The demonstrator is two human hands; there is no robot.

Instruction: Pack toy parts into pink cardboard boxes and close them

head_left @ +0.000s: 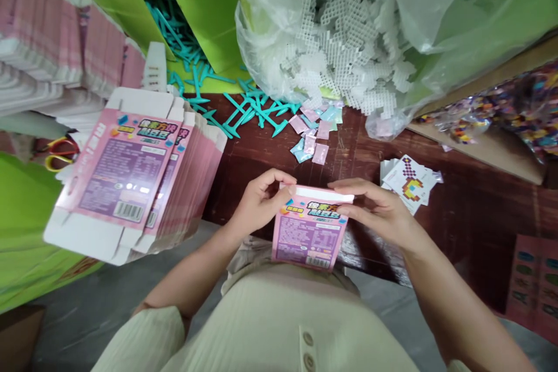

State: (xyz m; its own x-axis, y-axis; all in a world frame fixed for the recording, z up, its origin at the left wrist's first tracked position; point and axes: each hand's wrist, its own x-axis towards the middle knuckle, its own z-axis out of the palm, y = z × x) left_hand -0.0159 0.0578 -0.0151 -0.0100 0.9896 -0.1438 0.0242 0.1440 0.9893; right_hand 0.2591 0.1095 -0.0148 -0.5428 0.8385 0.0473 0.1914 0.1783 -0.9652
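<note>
A pink and purple printed box (309, 238) is held upright near my body at the table's front edge, its white top flap showing. My left hand (268, 200) pinches its upper left corner between thumb and fingers. On the opposite top corner, my right hand (375, 206) grips with the thumb in front and the fingers along the top edge. Small pink and blue packets (316, 133) lie on the table beyond the box. To the right is a little pile of white cards (410, 183) with a pixel picture.
Flattened pink boxes (126, 180) are stacked at left, beside scissors (61, 154). Teal hammer-shaped sticks (248, 110) spill from a green box. A clear bag holds white grid pieces (349, 40). Bagged colourful beads (501, 110) fill a carton at right.
</note>
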